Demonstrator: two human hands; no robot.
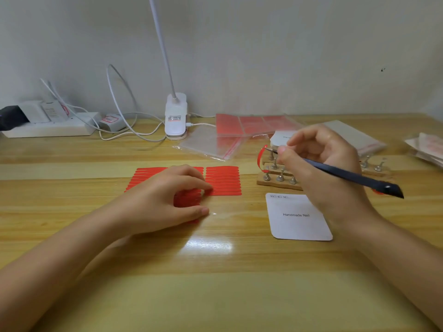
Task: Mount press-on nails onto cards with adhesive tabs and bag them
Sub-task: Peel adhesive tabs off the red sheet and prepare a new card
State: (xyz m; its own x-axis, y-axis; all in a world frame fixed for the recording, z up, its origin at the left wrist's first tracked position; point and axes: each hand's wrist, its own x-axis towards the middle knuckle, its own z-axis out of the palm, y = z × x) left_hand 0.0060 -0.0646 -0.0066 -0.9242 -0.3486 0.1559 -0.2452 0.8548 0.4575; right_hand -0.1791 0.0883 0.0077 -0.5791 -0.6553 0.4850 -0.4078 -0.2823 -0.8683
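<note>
Two hands over the table (215, 295). Left hand (167, 200) down on the sheet of red adhesive tabs (223, 180) at mid-table, fingers curled, fingertips pressing its surface; grip pinning the sheet rather than closing round it. Right hand (321, 161) raised over the wooden nail stand (278, 178), grip clenched on a dark tool (354, 178), tool tip lifting one red tab strip (260, 159) off the table. White card (298, 216) reading "Handmade Nail" flat just nearer than the stand, toward the right edge. Clear bags (211, 142) and more red sheets (251, 124) toward the far edge, beside the clip lamp (175, 116); power strip (48, 128) at the far left corner. Broad bare wood along the near edge.
</note>
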